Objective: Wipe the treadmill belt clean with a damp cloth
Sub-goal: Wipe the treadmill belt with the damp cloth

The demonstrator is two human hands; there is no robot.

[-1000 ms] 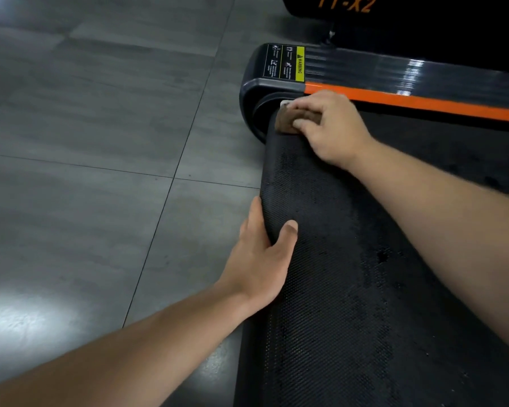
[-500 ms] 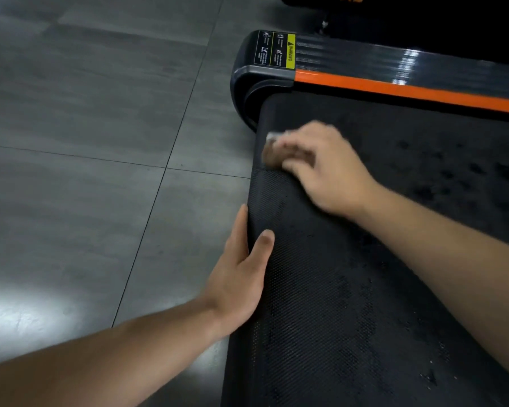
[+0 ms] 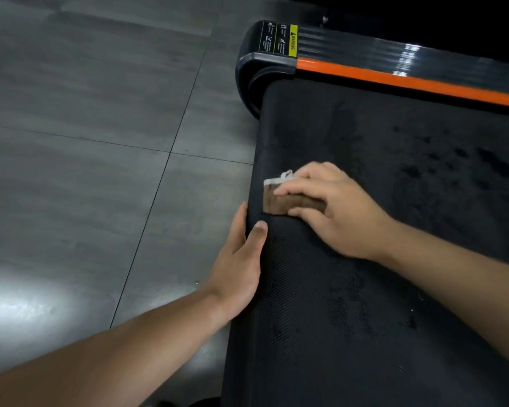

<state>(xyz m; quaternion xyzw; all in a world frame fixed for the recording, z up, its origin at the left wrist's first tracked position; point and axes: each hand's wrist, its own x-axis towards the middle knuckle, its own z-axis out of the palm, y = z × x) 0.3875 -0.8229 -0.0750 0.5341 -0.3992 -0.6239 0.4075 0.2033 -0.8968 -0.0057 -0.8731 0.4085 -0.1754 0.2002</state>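
Observation:
The black textured treadmill belt (image 3: 365,304) fills the right half of the view, with dark damp patches on it. My right hand (image 3: 332,207) presses a folded brown cloth (image 3: 279,205) with a pale edge onto the belt, close to its rear left edge. My left hand (image 3: 241,259) grips that rolled rear edge just below the cloth, thumb on top of the belt and fingers over the side. Most of the cloth is hidden under my right fingers.
A black side rail with an orange stripe (image 3: 409,80) runs along the belt's far side, ending in a rounded end cap with a yellow warning label (image 3: 279,39). Grey floor tiles (image 3: 86,171) lie to the left. Another dark machine stands beyond the rail.
My right hand has slid the cloth along the belt's rear edge, from the corner by the end cap toward me, down to just above my left thumb. My left hand kept its grip.

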